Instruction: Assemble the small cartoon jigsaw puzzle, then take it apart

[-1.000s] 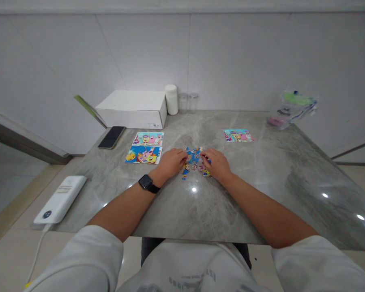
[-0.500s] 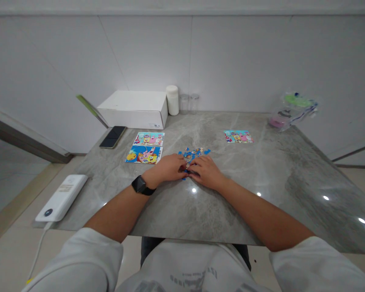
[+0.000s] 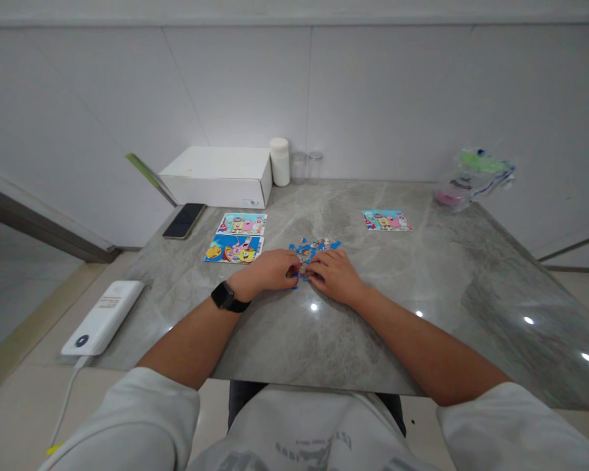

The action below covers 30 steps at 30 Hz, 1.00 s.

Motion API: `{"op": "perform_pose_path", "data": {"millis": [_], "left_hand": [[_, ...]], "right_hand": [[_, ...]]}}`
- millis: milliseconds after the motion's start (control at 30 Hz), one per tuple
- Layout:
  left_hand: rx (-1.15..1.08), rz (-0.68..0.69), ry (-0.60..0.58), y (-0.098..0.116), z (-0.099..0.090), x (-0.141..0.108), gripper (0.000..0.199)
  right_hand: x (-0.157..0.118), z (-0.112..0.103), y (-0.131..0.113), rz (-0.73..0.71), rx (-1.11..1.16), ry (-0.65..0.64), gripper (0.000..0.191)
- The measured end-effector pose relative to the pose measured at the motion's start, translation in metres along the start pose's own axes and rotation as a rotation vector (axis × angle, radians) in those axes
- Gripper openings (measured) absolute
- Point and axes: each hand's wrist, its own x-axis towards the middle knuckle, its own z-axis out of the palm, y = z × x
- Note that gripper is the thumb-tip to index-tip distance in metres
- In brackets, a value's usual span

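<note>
A small heap of blue and multicoloured jigsaw puzzle pieces (image 3: 315, 247) lies in the middle of the table, just beyond and between my hands. My left hand (image 3: 275, 269), with a black watch above the wrist, has its fingers curled in a pinch on a puzzle piece at the near left of the heap. From the other side, my right hand (image 3: 338, 275) bends its fingers down onto puzzle pieces at the heap's near edge. The fingertips of both hands are close together and partly hide the pieces under them.
Two cartoon picture cards (image 3: 234, 249) lie left of the heap; another card (image 3: 387, 220) is at the right. Behind are a phone (image 3: 184, 220), white box (image 3: 216, 176), white bottle (image 3: 279, 162), two clear glasses (image 3: 307, 168) and plastic bag (image 3: 474, 181). A power bank (image 3: 103, 317) sits left.
My fingertips have drawn slightly apart, uncovering a few more pieces between them. The cards and other things on the table stay in place.
</note>
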Motion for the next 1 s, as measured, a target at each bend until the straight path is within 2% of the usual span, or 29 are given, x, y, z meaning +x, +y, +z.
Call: {"op": "perform_pose_path", "data": {"millis": [100,233,333,433,567,700,767,867,933,1000], "left_hand": [[-0.013,-0.014,0.008,-0.002,0.0,0.0,0.01],[0.006,-0.061,0.093,-0.002,-0.001,0.001,0.01],[0.032,-0.085,0.139,-0.001,-0.002,0.002,0.013],[0.052,-0.103,0.182,0.0,-0.002,0.003,0.014],[0.04,-0.091,0.222,-0.001,0.001,0.004,0.019],[-0.01,-0.058,0.244,0.001,0.007,0.007,0.022],[-0.023,-0.039,0.225,0.005,0.011,0.011,0.022],[-0.015,-0.026,0.219,0.012,0.017,0.016,0.026],[-0.006,-0.016,0.237,0.017,0.02,0.019,0.027],[-0.005,0.007,0.248,0.023,0.023,0.02,0.027]], "right_hand": [[0.0,-0.001,0.0,0.042,0.002,0.006,0.011],[-0.001,-0.003,0.002,0.052,0.029,-0.002,0.01],[-0.001,-0.002,0.006,0.069,0.037,0.051,0.013],[0.002,0.003,0.009,0.166,0.069,0.136,0.014],[0.007,0.006,0.016,0.295,0.118,0.182,0.015],[0.003,-0.012,0.035,0.384,0.096,0.262,0.022],[-0.004,-0.028,0.047,0.387,0.106,0.226,0.019],[-0.018,-0.049,0.059,0.345,0.127,0.066,0.012],[-0.027,-0.057,0.061,0.311,0.123,-0.042,0.01],[-0.036,-0.057,0.059,0.261,0.104,-0.12,0.019]]}}
